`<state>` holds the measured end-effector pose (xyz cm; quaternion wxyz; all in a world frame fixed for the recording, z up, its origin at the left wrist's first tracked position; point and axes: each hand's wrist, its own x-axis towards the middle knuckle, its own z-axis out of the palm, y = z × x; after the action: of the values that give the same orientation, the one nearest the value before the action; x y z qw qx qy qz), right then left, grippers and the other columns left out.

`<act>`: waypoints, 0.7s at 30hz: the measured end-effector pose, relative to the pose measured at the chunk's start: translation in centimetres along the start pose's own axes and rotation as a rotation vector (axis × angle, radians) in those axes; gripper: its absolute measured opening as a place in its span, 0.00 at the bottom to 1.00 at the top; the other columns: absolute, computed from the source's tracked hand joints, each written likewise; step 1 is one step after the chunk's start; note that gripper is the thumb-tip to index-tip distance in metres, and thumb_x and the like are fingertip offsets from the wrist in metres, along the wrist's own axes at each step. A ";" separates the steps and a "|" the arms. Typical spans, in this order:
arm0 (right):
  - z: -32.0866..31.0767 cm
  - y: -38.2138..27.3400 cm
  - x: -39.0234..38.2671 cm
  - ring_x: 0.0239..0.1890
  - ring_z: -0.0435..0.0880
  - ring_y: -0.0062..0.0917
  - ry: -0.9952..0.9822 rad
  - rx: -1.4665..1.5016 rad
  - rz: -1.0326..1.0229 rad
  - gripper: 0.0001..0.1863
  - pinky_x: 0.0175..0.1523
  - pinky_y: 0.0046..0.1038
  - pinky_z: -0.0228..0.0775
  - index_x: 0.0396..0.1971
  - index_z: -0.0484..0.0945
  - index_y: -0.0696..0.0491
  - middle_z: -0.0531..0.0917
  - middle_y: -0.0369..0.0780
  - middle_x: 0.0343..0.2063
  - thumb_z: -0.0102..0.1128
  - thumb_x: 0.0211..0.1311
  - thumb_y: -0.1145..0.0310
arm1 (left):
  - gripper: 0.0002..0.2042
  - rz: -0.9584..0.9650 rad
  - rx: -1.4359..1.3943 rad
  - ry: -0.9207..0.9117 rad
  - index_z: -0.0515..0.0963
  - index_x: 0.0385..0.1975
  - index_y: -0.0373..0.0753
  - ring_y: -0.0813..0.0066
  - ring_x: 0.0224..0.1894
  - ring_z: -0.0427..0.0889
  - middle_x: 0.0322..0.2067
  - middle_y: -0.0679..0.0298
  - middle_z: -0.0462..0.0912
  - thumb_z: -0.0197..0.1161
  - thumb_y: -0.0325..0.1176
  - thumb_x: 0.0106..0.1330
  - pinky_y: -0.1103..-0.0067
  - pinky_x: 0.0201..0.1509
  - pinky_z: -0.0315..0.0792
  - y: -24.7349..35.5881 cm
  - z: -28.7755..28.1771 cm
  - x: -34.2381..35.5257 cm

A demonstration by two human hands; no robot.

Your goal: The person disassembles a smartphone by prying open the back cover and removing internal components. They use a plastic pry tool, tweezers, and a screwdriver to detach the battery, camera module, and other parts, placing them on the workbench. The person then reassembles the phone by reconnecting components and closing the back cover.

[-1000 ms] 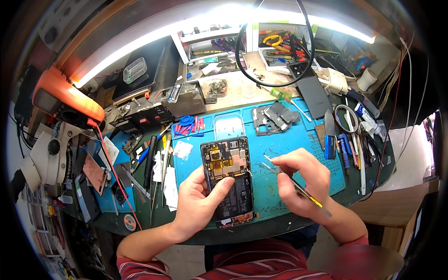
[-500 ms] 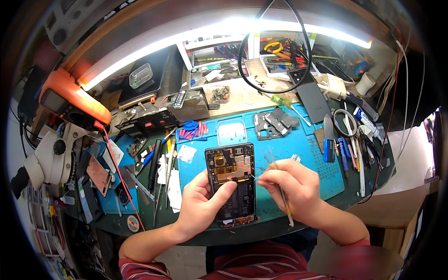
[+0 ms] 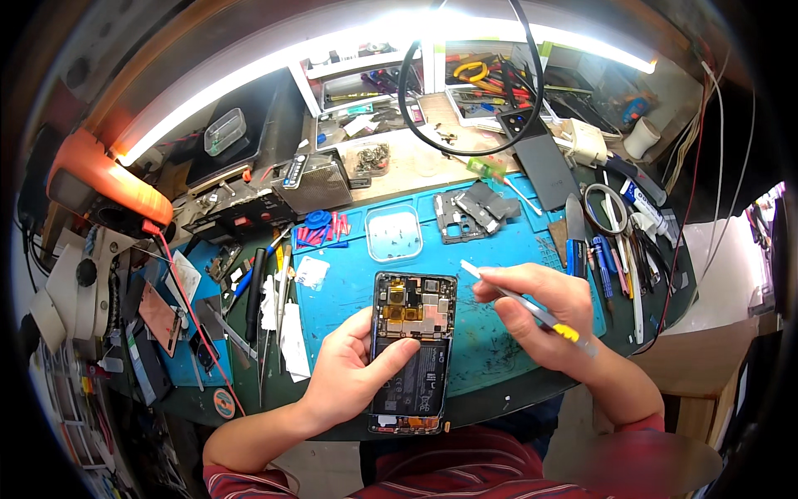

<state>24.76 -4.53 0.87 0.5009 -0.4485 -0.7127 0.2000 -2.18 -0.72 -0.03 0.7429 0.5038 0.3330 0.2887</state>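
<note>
In my left hand (image 3: 353,362) is an opened smartphone (image 3: 434,314), gripped at its left edge with the thumb across its middle. Its back is off: a circuit board with camera modules (image 3: 405,301) shows in the upper half, and a black battery (image 3: 416,382) fills the lower half. To the right of the phone, clear of it, my right hand (image 3: 544,312) closes on a slim tool (image 3: 536,312). The tool has a pale tip pointing up and left and a yellow mark near its other end; its exact kind is unclear.
Beyond the phone, a clear plastic tray (image 3: 394,234) with small parts lies on the blue mat (image 3: 499,366). Dark phone parts (image 3: 474,214) sit right of it. Tools (image 3: 615,266) crowd the right; an orange multimeter (image 3: 112,179) stands left. A black cable loop (image 3: 401,91) hangs overhead.
My right hand has moved away from the phone's right edge, and the tool now tilts with its pale tip up and left. My left hand still holds the phone, slightly lower in view.
</note>
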 end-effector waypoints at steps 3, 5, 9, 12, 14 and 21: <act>-0.5 1.0 -0.3 0.34 0.90 0.32 -0.069 0.042 -0.005 0.15 0.40 0.29 0.82 0.51 0.87 0.58 0.91 0.43 0.37 0.73 0.66 0.72 | 0.22 -0.023 -0.015 -0.022 0.71 0.68 0.29 0.79 0.57 0.83 0.59 0.60 0.84 0.64 0.26 0.78 0.78 0.62 0.79 -0.1 -0.1 0.1; -0.7 0.7 -0.3 0.35 0.90 0.31 -0.085 0.027 0.047 0.15 0.40 0.29 0.82 0.51 0.88 0.57 0.91 0.43 0.37 0.75 0.65 0.72 | 0.22 -0.044 -0.024 -0.031 0.71 0.68 0.29 0.79 0.58 0.83 0.59 0.60 0.84 0.64 0.26 0.78 0.78 0.63 0.79 0.0 -0.2 0.1; -0.3 0.6 -0.5 0.39 0.90 0.30 -0.093 0.131 0.109 0.15 0.42 0.29 0.81 0.50 0.89 0.56 0.91 0.43 0.39 0.76 0.64 0.72 | 0.22 -0.074 -0.020 -0.037 0.72 0.68 0.29 0.79 0.58 0.83 0.59 0.60 0.84 0.65 0.25 0.77 0.77 0.63 0.79 0.0 -0.3 0.1; -0.5 0.6 -0.3 0.41 0.90 0.31 -0.068 0.118 0.104 0.16 0.45 0.29 0.82 0.50 0.89 0.56 0.90 0.43 0.41 0.75 0.62 0.77 | 0.22 -0.070 -0.001 -0.042 0.71 0.68 0.29 0.79 0.58 0.83 0.59 0.60 0.84 0.65 0.25 0.77 0.77 0.64 0.78 -0.1 -0.3 0.1; -0.6 0.7 -0.2 0.42 0.91 0.33 -0.062 0.069 0.068 0.16 0.45 0.29 0.83 0.50 0.88 0.56 0.90 0.43 0.42 0.74 0.60 0.79 | 0.22 -0.062 0.016 -0.046 0.71 0.68 0.29 0.78 0.58 0.83 0.59 0.60 0.84 0.64 0.24 0.77 0.77 0.64 0.78 -0.2 -0.4 0.1; -0.1 1.1 -0.4 0.42 0.91 0.35 -0.093 -0.010 -0.071 0.18 0.44 0.31 0.84 0.47 0.85 0.56 0.89 0.44 0.43 0.75 0.55 0.83 | 0.22 -0.044 0.040 -0.059 0.70 0.68 0.28 0.78 0.58 0.83 0.59 0.59 0.83 0.63 0.24 0.78 0.77 0.64 0.77 -0.1 -0.1 -0.1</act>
<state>25.38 -4.36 -0.08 0.4718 -0.4155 -0.7517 0.1993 -2.31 -0.77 -0.10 0.7484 0.5192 0.3278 0.2506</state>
